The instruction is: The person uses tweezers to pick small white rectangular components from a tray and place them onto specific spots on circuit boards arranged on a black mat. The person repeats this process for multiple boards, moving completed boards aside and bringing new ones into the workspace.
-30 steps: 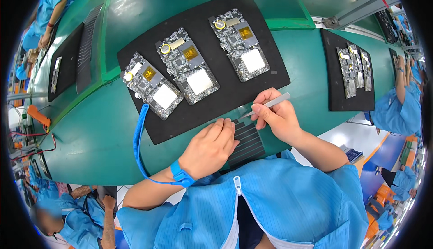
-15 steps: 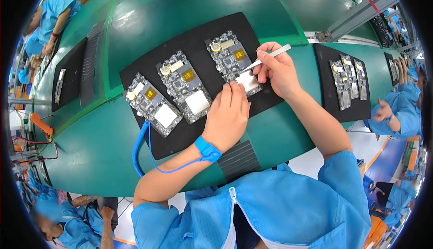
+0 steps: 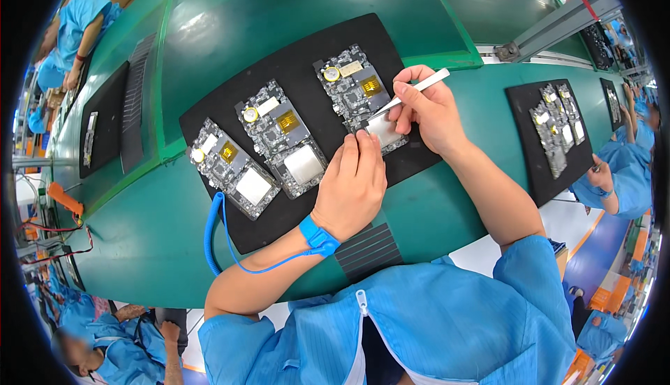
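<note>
My right hand (image 3: 427, 109) is closed in a pinch around metal tweezers (image 3: 423, 86). Their tips point down and left at the silver shield of the rightmost circuit board (image 3: 359, 86); whether they touch it I cannot tell. My left hand (image 3: 354, 175) lies with bent fingers close together, the fingertips against this board's near left edge; anything under them is hidden. A blue wrist strap (image 3: 318, 237) is on my left wrist. Two similar boards, the middle board (image 3: 279, 130) and the left board (image 3: 227, 165), lie alongside. Each carries a round coin cell, an amber patch and a silver shield.
The boards lie on a black mat (image 3: 209, 102) on a green bench (image 3: 139, 245). A coiled blue cord (image 3: 212, 235) runs beside my left forearm. Another mat (image 3: 520, 99) with several boards lies at right, a co-worker's hand (image 3: 601, 175) by it. A metal post (image 3: 551, 25) slants behind.
My view has shifted slightly. The tweezers stay over the same board, their tips slightly changed in position. At right, the other mat has turned and the co-worker's hand is now at its edge.
</note>
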Demonstrator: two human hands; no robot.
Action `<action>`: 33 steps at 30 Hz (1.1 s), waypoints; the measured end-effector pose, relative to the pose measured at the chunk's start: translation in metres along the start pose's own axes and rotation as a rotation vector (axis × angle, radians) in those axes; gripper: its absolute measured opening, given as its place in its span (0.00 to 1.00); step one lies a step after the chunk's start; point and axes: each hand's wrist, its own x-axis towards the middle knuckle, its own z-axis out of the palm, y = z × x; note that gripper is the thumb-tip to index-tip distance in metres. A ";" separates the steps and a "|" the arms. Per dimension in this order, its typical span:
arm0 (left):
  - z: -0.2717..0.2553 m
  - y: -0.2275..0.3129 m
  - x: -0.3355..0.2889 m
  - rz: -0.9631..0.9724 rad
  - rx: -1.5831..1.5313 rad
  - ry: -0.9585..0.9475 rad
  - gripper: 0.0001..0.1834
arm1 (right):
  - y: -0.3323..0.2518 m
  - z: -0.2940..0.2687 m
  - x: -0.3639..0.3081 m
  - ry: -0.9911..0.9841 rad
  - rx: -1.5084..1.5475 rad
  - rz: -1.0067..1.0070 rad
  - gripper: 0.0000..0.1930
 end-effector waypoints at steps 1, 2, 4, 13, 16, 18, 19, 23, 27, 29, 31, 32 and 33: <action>0.000 0.000 0.000 0.002 0.002 -0.002 0.22 | 0.000 0.000 0.000 0.000 0.000 0.000 0.10; 0.000 0.000 0.000 -0.003 -0.004 -0.004 0.22 | 0.000 0.000 0.000 0.001 -0.001 0.001 0.10; 0.001 0.001 0.001 -0.011 -0.015 -0.009 0.23 | -0.001 0.000 0.000 0.005 -0.003 0.001 0.10; -0.003 -0.002 0.005 -0.127 -0.239 0.020 0.23 | -0.001 0.001 0.001 -0.011 0.001 0.010 0.09; -0.003 -0.005 0.006 -0.104 -0.268 0.009 0.23 | 0.000 0.001 0.000 -0.020 -0.035 0.000 0.08; -0.004 -0.008 0.008 -0.090 -0.287 -0.013 0.22 | -0.001 0.002 -0.004 -0.012 -0.093 -0.042 0.09; -0.005 -0.009 0.008 -0.084 -0.297 -0.024 0.22 | -0.001 0.003 -0.006 -0.008 -0.122 -0.063 0.09; -0.009 -0.013 0.010 -0.074 -0.337 -0.051 0.22 | 0.013 0.002 -0.019 -0.009 -0.365 -0.453 0.08; -0.003 -0.004 -0.003 -0.032 -0.175 -0.036 0.23 | 0.017 0.005 -0.026 -0.050 -0.384 -0.569 0.08; -0.002 0.000 -0.007 -0.006 -0.087 -0.035 0.23 | 0.020 0.006 -0.026 -0.071 -0.462 -0.602 0.08; -0.005 0.001 -0.007 0.002 -0.080 -0.061 0.24 | 0.020 0.006 -0.026 -0.073 -0.501 -0.612 0.08; -0.004 0.001 -0.007 0.015 -0.069 -0.063 0.24 | 0.020 0.006 -0.025 -0.073 -0.520 -0.618 0.08; -0.002 0.000 -0.008 0.028 -0.058 -0.065 0.25 | 0.019 0.006 -0.026 -0.073 -0.538 -0.615 0.08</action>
